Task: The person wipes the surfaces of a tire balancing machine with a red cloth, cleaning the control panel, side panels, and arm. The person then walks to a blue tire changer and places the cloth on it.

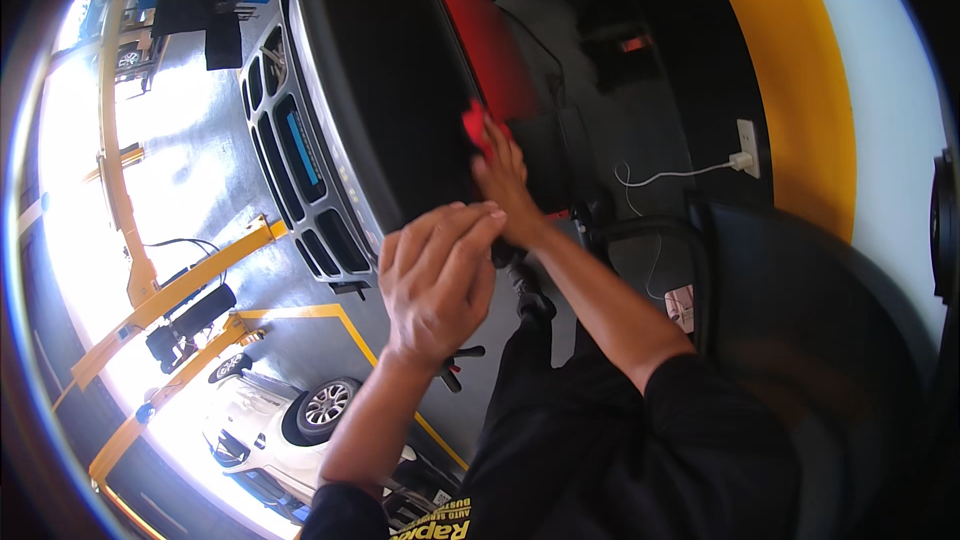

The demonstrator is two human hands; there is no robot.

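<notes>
The right hand (508, 175) has a red cloth-like item (474, 123) at its fingers, by the right edge of the black tabletop (390, 60); gripped or merely touched, I can't tell. Fingers point forward; the item's long axis blurs. Near the tabletop's closest end, the left hand (435, 280) curls, palm hidden, grip unclear.

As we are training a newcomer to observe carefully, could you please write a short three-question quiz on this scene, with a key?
1. Which of the person's hands is at the bright red item?
2. True or false: the white plug is in the wall socket.
3. Where in the picture is the white car?
A. Upper right
B. Lower left
C. Lower right

Key:
1. The right hand.
2. True.
3. B.
</notes>
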